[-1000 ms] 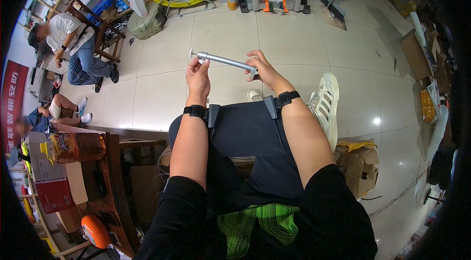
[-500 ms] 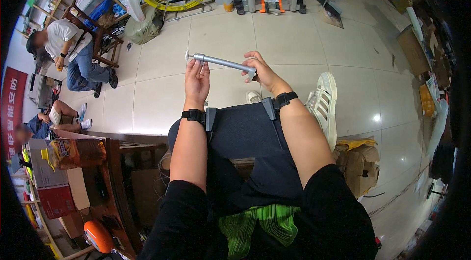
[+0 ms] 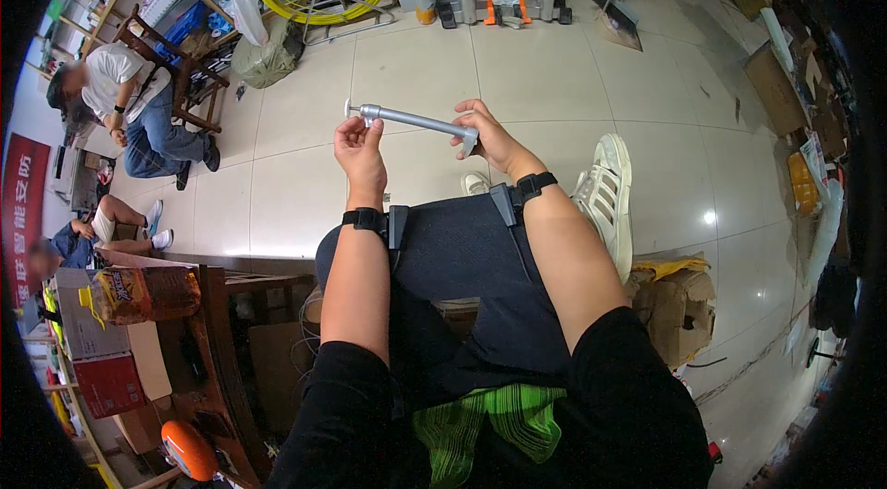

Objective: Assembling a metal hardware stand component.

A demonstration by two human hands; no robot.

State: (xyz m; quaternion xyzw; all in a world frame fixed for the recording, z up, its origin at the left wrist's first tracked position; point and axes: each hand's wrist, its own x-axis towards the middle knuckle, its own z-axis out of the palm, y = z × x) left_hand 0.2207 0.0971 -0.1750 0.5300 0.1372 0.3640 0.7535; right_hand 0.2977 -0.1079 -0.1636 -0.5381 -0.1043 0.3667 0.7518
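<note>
The right hand [image 3: 496, 144] loosely grasps the silver tube [image 3: 416, 120] by its flanged end; the left hand's [image 3: 360, 155] curled fingertips meet the other end, their pinch unclear. Slack fingers could drop it onto the floor [image 3: 416, 64]. A counter [image 3: 218, 350] bottle [image 3: 152, 294] holds amber liquid.

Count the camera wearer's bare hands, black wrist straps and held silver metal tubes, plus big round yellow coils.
Bare left hand, bare right hand: 2
Black wrist straps: 2
Silver metal tube: 1
Big round yellow coil: 1
Total: 6
</note>
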